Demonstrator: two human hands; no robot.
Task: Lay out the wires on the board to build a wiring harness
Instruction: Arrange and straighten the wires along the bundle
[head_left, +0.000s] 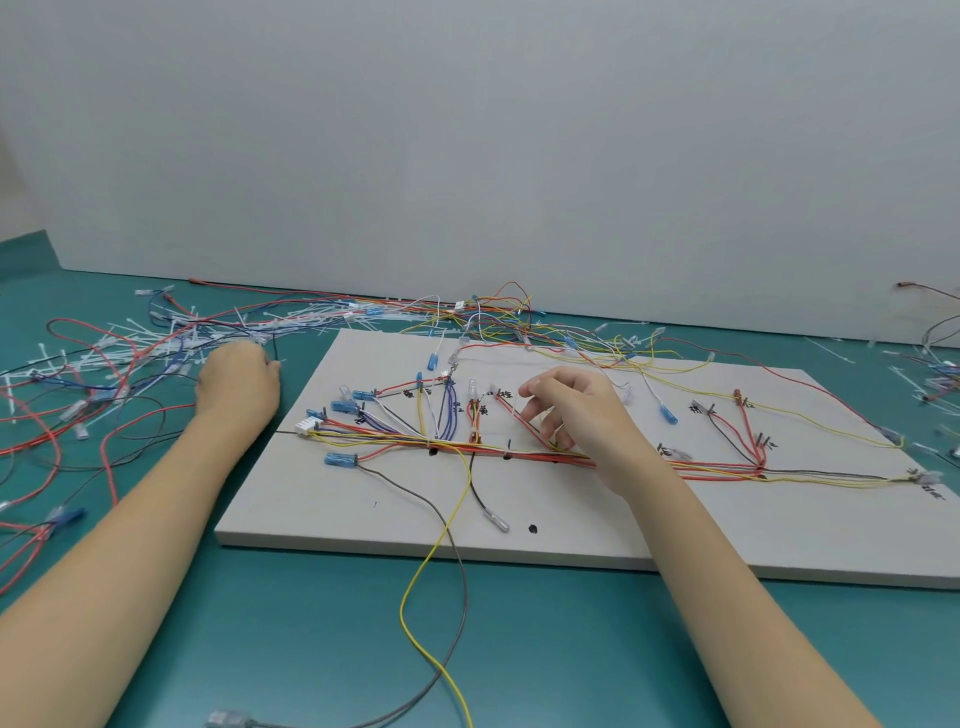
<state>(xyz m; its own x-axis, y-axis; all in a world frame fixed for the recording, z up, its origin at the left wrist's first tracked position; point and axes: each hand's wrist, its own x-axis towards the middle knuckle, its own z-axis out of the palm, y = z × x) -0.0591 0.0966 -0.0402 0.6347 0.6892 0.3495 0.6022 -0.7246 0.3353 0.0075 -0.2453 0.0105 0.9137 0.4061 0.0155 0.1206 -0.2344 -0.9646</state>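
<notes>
The left hand (240, 383) reaches into the loose wires (156, 343) — grip hidden; the right hand (574, 415), fingers relaxed, steadies the bundle (519, 457) on the board (571, 530).

A plain, pale grey wall (467, 130) stands behind. Below it runs the teal-topped table (311, 623), evenly lit.

Near board (597, 535) strip lying bare; upright pins (509, 445) and wire bundle (519, 453) obstructing centre; loose wires (119, 364) cluttering table (311, 623) left.
</notes>
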